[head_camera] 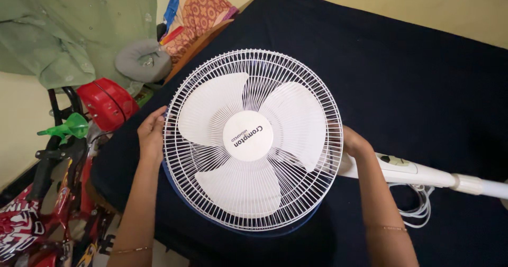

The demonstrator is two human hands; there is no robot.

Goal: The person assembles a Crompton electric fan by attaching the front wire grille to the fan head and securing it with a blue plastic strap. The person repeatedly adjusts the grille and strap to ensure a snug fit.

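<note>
A white pedestal fan lies flat on a dark blue bed cover, its round wire grille facing up with three white blades behind it. My left hand grips the grille's left rim. My right hand holds the right rim, partly hidden behind the wires. The fan's white stem with a control panel runs off to the right, and a white cord coils beneath it.
A red children's bicycle with a green horn stands at the left of the bed. A red helmet, a grey cushion, folded patterned cloths and a green curtain sit beyond it.
</note>
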